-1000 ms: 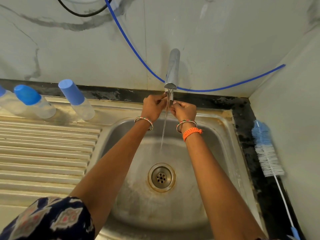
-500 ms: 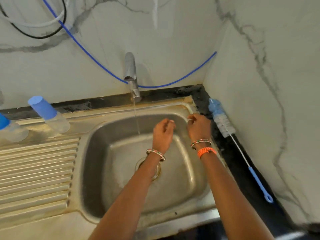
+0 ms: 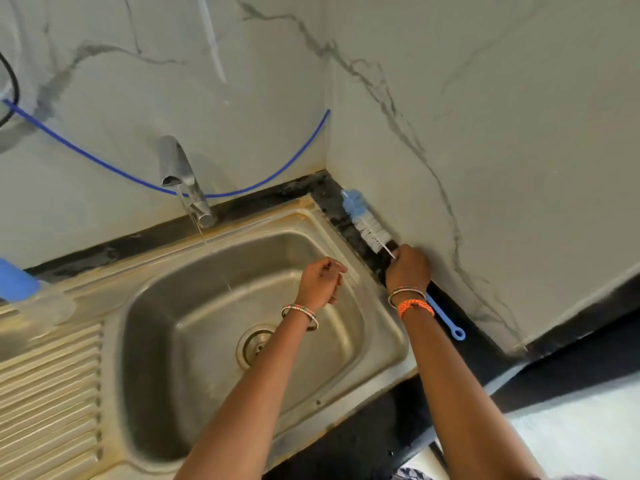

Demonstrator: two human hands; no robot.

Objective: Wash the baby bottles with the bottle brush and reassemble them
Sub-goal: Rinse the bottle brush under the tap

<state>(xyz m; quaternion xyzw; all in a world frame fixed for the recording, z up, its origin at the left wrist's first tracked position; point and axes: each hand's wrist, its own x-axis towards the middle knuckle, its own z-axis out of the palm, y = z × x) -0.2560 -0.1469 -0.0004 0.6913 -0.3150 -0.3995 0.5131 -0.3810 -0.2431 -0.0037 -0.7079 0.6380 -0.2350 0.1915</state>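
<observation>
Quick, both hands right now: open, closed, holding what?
Left hand: loosely curled over the sink, holding nothing.
Right hand: closed around the bottle brush wire, just below the bristles.

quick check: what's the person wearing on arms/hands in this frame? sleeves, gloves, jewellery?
Both forearms are bare, with no gloves and no rings visible. The left hand has one thin bangle at the wrist, metallic with small red and green beads. The right hand has a similar beaded bangle plus a braided orange thread band just below it. A scrap of patterned fabric shows at the bottom edge.
</observation>
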